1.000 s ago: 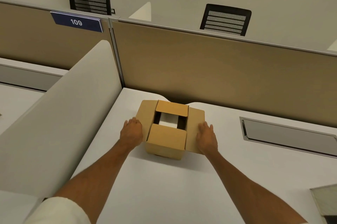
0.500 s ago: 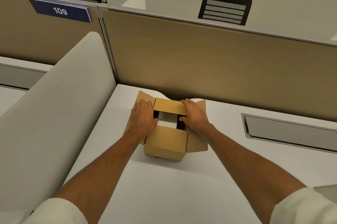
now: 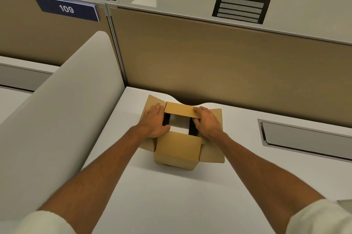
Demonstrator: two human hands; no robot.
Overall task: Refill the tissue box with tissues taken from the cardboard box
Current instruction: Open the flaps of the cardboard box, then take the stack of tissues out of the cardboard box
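Note:
A small brown cardboard box (image 3: 178, 148) stands on the white desk (image 3: 171, 195) near the back partition, its four top flaps partly folded out. Something white, the tissues (image 3: 179, 123), shows through the square opening. My left hand (image 3: 155, 122) lies flat on the left flap with its fingertips at the opening's left edge. My right hand (image 3: 206, 121) rests on the right flap, thumb curling into the opening's right edge. No tissue box is in view.
A tan partition (image 3: 219, 62) runs behind the desk. A curved white divider (image 3: 62, 110) rises on the left. A recessed grey cable tray (image 3: 304, 138) sits in the desk at right. Two black chair backs (image 3: 241, 6) show beyond the partition.
Both hands came up from the box's outer sides onto its top flaps, reaching the edges of the opening. The side flaps are pushed further outward. The view tilted down slightly.

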